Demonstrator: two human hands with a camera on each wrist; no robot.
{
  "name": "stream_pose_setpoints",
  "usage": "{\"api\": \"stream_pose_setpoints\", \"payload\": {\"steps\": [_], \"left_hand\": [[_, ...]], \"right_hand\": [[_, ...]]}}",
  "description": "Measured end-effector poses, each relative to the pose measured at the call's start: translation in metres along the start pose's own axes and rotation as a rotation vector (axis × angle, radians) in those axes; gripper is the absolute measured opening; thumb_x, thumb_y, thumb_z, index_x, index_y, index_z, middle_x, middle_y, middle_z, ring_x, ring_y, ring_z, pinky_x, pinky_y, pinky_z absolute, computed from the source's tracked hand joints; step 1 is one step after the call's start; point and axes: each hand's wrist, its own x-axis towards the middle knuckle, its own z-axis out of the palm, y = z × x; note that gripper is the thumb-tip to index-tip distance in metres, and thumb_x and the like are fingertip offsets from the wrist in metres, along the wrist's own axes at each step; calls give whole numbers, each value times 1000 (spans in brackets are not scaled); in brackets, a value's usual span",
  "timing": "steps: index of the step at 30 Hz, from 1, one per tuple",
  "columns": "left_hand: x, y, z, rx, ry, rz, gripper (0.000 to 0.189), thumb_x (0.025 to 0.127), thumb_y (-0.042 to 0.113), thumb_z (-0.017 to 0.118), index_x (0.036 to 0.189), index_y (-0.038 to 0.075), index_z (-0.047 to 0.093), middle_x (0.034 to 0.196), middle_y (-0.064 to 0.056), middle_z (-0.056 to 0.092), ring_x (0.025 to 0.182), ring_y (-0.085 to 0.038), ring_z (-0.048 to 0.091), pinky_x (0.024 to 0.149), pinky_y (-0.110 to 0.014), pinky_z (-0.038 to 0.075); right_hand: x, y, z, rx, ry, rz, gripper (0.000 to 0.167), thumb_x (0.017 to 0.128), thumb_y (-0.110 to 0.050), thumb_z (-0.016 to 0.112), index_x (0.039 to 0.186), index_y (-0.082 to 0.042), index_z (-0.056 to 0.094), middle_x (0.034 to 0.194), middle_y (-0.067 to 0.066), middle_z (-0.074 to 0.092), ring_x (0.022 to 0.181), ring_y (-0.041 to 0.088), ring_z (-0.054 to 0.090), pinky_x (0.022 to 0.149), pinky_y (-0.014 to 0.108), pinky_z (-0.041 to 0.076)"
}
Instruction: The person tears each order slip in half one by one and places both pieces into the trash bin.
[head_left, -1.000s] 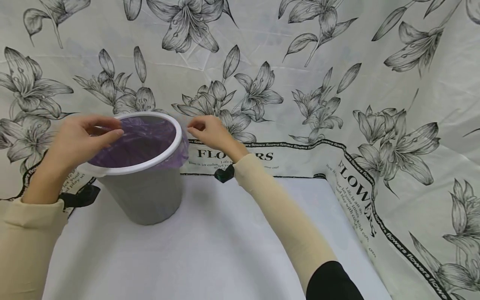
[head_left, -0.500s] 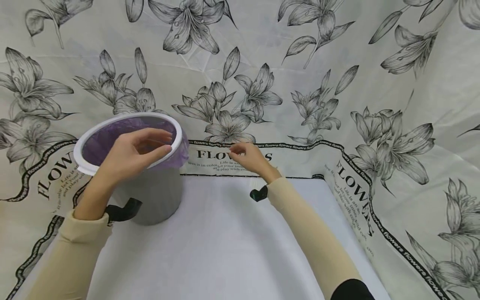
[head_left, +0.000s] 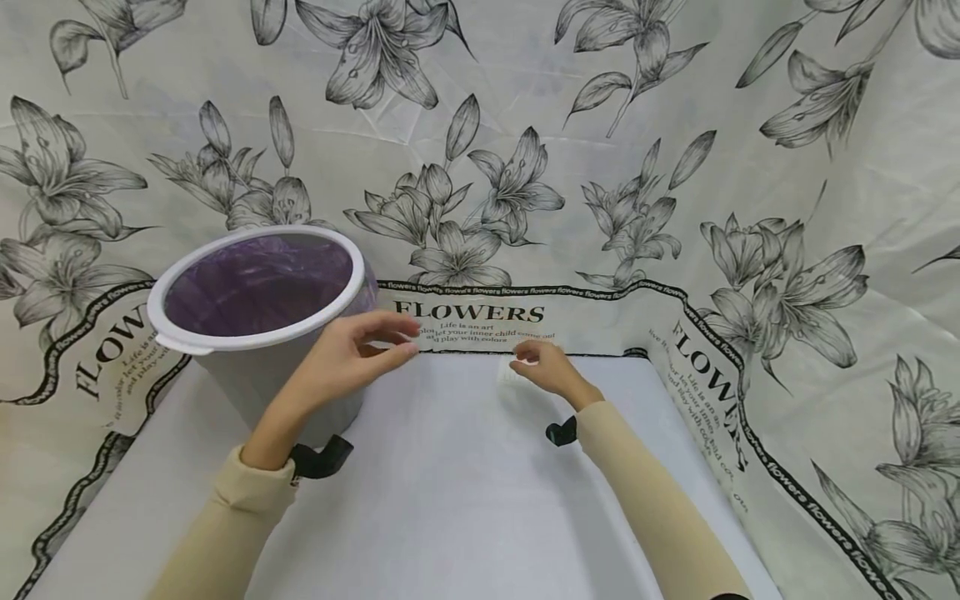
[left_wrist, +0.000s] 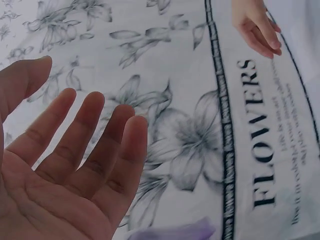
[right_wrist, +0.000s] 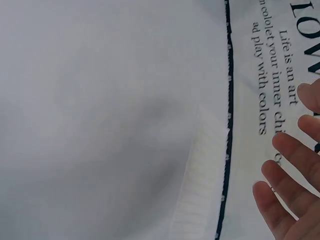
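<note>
A grey waste bin [head_left: 232, 387] with a white rim ring stands at the left of the white table, lined with a purple plastic bag [head_left: 262, 287]. My left hand [head_left: 345, 358] hovers in front of the bin's right side, fingers relaxed and nothing between them; its spread fingers [left_wrist: 92, 125] show in the left wrist view. Over the far part of the table hangs my right hand [head_left: 553, 369], fingers loosely bent and holding nothing. Below it a pale, ribbed strip [right_wrist: 200, 180] lies near the table's back edge, faint against the white surface.
A white cloth [head_left: 465, 208] printed with grey lilies hangs behind the table and along its sides. Its black border band [head_left: 600, 292] runs round the table's back and right. A dark strap [head_left: 322, 457] sticks out from my left wrist.
Both hands have moved right and toward me, away from the bin's opening. The left hand has left the rim area, and the pale strip has come into sight under the right hand.
</note>
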Motion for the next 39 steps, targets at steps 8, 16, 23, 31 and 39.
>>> {"api": "stream_pose_setpoints", "payload": {"steps": [8, 16, 23, 31, 39], "left_hand": [[-9, -30, 39, -52, -28, -52, 33, 97, 24, 73, 128, 12, 70, 126, -6, 72, 111, -22, 70, 87, -36, 59], [-14, -61, 67, -67, -20, -104, 35, 97, 29, 73, 128, 15, 70, 124, -6, 73, 109, -21, 71, 85, -35, 58], [-18, -92, 86, -64, -17, -147, 36, 97, 29, 73, 130, 16, 69, 122, -4, 73, 107, -20, 71, 86, -35, 58], [-24, -115, 97, -62, -8, -255, 37, 95, 30, 75, 129, 16, 70, 118, 1, 75, 105, -18, 71, 87, -36, 58], [-28, -126, 106, -86, -30, -272, 34, 95, 28, 75, 128, 17, 70, 116, 0, 75, 102, -18, 71, 85, -34, 59]], "right_hand": [[-7, 42, 7, -20, 28, 102, 46, 99, -25, 67, 137, 0, 61, 137, 23, 63, 130, 42, 55, 108, 55, 47], [-5, 69, 5, -39, 59, 145, 55, 98, -25, 67, 145, 0, 53, 142, 27, 58, 134, 47, 49, 109, 60, 45], [6, 90, 8, -38, 87, 191, 64, 96, -23, 70, 151, 0, 44, 148, 31, 50, 138, 49, 46, 113, 61, 40], [6, 109, 18, 8, 146, 234, 66, 96, -20, 69, 152, 0, 42, 153, 28, 46, 145, 47, 39, 122, 60, 27], [12, 106, 23, 19, 121, 245, 64, 97, -21, 68, 153, -2, 41, 152, 24, 50, 144, 44, 42, 121, 58, 31]]}}
